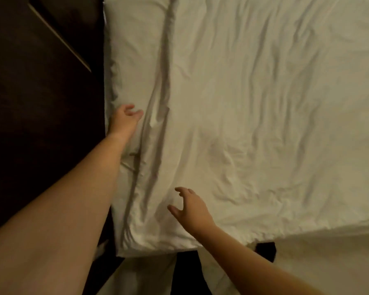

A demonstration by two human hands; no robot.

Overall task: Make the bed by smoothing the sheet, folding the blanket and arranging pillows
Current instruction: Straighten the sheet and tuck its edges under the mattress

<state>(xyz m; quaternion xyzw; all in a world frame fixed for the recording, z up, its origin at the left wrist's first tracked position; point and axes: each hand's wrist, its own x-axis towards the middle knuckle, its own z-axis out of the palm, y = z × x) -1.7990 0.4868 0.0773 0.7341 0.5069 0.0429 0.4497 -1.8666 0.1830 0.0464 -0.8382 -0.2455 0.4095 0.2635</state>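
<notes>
Your sheet (264, 103) lies creased from 12 to 4 o'clock, so smoothing seems barely begun, folding and arranging remain; your left grip (126, 120) at 9 and right grip (190, 207) at 6 are both loosely spread, holding nothing

The sheet (264, 107) is white cloth, matt, creased all over with soft ridges and shallow folds. The pillow (134, 60) wears a white cloth case with the same matt look, smoother across its face and puckered along its edge. The dark brown panel (41, 116) looks like wood, smooth with a faint sheen, and a pale strip (60, 37) crosses it.
</notes>
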